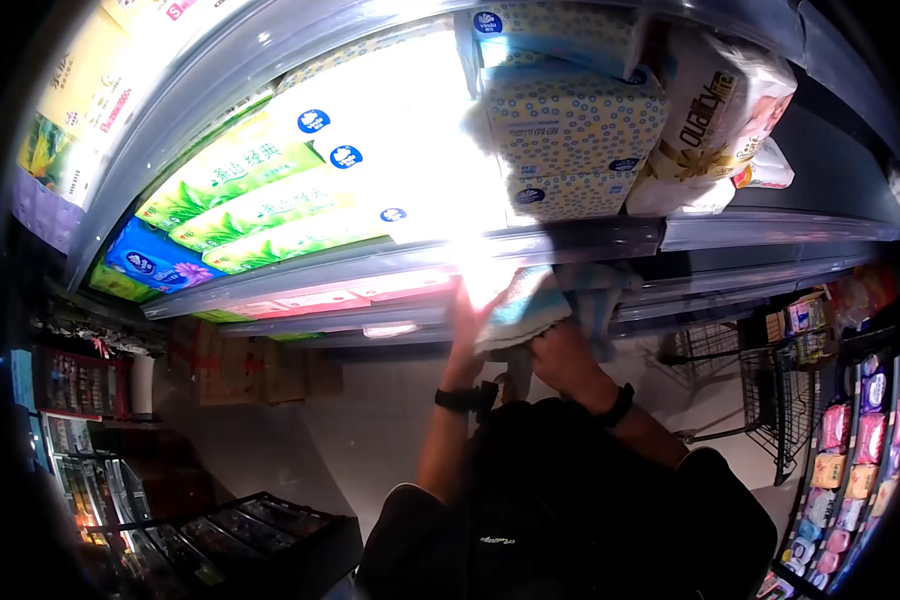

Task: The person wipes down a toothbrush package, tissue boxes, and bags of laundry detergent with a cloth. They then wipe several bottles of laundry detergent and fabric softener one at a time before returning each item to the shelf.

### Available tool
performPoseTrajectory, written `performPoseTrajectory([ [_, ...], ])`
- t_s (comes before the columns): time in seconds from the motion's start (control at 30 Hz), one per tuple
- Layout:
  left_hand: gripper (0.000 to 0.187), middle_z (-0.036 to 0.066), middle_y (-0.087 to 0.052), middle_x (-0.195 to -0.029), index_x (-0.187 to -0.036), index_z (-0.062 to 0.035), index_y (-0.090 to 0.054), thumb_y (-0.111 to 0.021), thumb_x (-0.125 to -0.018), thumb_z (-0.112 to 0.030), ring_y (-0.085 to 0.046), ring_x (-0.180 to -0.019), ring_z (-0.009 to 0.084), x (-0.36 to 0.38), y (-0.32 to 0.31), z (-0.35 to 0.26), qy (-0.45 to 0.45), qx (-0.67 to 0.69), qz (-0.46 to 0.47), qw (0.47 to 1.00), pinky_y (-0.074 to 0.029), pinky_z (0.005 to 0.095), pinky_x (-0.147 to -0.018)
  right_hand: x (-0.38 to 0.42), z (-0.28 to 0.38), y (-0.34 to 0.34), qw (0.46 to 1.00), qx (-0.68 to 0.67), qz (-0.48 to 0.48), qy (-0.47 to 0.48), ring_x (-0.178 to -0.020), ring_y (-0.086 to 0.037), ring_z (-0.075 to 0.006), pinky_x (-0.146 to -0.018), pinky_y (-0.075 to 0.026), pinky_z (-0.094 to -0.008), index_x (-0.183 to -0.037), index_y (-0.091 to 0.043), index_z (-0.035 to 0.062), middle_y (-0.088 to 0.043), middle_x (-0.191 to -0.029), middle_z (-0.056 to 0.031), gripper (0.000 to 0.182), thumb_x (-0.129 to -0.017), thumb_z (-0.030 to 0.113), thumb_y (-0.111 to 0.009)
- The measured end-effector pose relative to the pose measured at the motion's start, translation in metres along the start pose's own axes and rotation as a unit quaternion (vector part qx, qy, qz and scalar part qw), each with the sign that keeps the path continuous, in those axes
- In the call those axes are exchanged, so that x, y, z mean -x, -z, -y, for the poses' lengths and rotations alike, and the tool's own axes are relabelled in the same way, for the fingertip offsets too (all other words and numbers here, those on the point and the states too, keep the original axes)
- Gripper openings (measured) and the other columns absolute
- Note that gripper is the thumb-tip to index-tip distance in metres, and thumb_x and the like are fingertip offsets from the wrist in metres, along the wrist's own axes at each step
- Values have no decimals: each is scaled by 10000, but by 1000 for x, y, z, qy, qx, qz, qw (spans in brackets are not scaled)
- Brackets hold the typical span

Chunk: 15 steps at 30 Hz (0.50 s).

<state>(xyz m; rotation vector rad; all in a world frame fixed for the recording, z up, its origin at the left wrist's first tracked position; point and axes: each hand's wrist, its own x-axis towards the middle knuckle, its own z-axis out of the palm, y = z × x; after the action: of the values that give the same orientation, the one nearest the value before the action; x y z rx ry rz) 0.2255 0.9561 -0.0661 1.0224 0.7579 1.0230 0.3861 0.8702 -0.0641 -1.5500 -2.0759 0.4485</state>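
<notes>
Packs point(580, 120) stacked on the shelf point(595, 238), cloth point(530, 303) in front; right hand's point(568, 358) grip's on it, left hand's point(464, 335)? Can't tell, glare.

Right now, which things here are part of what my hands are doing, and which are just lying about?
In use:
cloth, gripped by right hand; left hand at it, fingers lost in glare

Just about:
tissue packs, shelved
cartons
cart
</notes>
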Motion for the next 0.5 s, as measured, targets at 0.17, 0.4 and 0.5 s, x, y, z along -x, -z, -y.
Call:
performPoseTrajectory([
  [0.17,960,133,-297,-1412,-1458,-31,-57,-673,-727,-111,-388,-1252,259,34,-10,-5,20,70,47,996,-384,361,-1001,-10,-18,43,997,30,-26,-70,-969,-532,-403,-871,-419,-466,-1011,-608,29,-583,-1012,-218,313,-718,134,-577],
  [0.4,961,125,-237,-1459,-1457,-43,-115,-711,-706,-103,-268,-1328,240,43,-16,13,-46,-18,69,996,-270,380,-1074,2,-36,70,986,45,-130,-95,-991,-530,-405,-896,-427,-445,-1081,-598,47,-582,-1036,-221,381,-726,183,-594],
  [0.5,960,110,-267,-1446,-1454,-46,-134,-731,-708,-136,-308,-1305,233,43,-12,28,-37,-56,57,996,-308,362,-1052,8,-2,50,997,47,-43,-31,-967,-536,-396,-869,-441,-443,-1017,-618,39,-586,-1013,-210,340,-704,171,-594],
])
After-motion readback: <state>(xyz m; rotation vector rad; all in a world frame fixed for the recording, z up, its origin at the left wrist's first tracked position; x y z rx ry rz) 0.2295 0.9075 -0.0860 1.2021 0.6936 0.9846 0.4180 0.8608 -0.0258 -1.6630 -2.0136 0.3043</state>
